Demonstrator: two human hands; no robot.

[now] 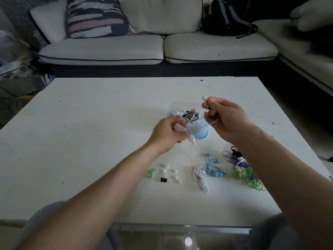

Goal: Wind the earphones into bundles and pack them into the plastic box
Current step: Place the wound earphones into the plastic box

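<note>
Earphone winding is in hand, as seen in the head view, the only one. The left hand (167, 134) curls its fingers round a partly wound white earphone (180, 128), a short tail of loops hanging out toward the near right. The right hand (228, 120) is higher and to the right, pinching the same cable just under its earbud (204, 97), which pokes up above the fingertips. The unwound stretch sags between the two hands, running low-left to high-right.

The plastic box (168, 110) stands on the worktop (108, 123) just behind and between the hands, its long axis running away from the person. It already holds a black-and-white striped bundle (191, 115) and some white cable. In this view the left hand overlaps its near left corner, so that hand looks the nearer one for dropping the bundle in; the slack hangs across the box's right side and could catch on the rim.

To the near right lie more earphones: a white pair (200, 177), a blue bundle (215, 171), a green and yellow tangle (249, 176) and a dark purple one (233, 154), partly hidden by the right forearm. Loose ear tips (170, 172) sit near the left forearm. Left of and beyond the box, the worktop offers the widest room for moving; its right edge is close to the tangles.
</note>
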